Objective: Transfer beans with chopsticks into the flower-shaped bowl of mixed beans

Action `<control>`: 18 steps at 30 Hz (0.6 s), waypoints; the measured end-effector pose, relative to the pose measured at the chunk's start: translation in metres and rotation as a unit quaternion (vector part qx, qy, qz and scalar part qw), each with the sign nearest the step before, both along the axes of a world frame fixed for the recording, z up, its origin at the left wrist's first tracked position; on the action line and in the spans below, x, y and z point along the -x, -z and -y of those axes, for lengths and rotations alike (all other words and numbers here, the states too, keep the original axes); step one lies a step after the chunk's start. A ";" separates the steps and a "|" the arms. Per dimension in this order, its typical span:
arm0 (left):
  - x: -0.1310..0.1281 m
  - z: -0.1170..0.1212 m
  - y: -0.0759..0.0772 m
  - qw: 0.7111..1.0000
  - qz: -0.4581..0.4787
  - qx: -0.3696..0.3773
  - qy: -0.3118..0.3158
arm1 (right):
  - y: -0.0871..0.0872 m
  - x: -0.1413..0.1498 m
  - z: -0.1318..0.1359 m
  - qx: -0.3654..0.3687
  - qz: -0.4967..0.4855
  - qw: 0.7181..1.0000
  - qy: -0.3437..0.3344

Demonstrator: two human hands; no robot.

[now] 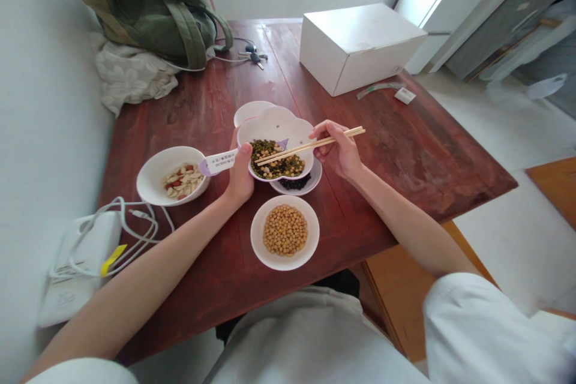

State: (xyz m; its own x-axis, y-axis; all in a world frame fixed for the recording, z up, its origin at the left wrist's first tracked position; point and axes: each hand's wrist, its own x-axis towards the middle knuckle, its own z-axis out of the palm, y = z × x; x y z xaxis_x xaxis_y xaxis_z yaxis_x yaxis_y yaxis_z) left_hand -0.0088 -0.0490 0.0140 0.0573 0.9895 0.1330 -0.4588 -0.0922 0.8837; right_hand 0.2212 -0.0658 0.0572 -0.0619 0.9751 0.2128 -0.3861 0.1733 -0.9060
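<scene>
My left hand (pixel 240 173) grips a white flower-shaped bowl (pixel 288 126) with a purple rim, tilted above the table and filled with mixed green and yellow beans (pixel 275 159). My right hand (pixel 338 150) is closed on a pair of wooden chopsticks (pixel 315 144), their tips resting in the mixed beans. Under the raised bowl sits a white dish of black beans (pixel 296 183). Nearer to me stands a white bowl of yellow soybeans (pixel 285 231). A white bowl of peanuts (pixel 173 177) is at the left. Behind the lifted bowl a small white dish (pixel 250 111) shows partly.
The red-brown wooden table (pixel 405 156) also carries a white cardboard box (pixel 357 45), a green backpack (pixel 148 6) on pale cloth, keys (pixel 253 57) and a small wrapper (pixel 387 90). A white device with coiled cable (pixel 90 252) sits at my left.
</scene>
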 end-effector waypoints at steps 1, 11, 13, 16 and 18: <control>0.000 0.001 0.000 1.000 0.002 -0.011 0.001 | 0.000 0.000 0.000 -0.001 0.000 1.000 0.000; -0.003 0.010 -0.011 0.997 -0.039 -0.004 -0.061 | -0.003 -0.001 0.001 -0.019 -0.007 1.000 -0.009; -0.005 0.010 -0.013 0.996 -0.033 0.010 -0.083 | -0.002 -0.001 0.000 -0.024 -0.008 1.000 -0.015; -0.005 0.009 -0.012 0.996 -0.018 0.015 -0.085 | -0.002 -0.001 0.000 -0.019 0.000 1.000 -0.013; -0.003 0.008 -0.009 0.999 -0.003 0.006 -0.050 | -0.002 0.000 0.001 -0.008 0.010 1.000 -0.002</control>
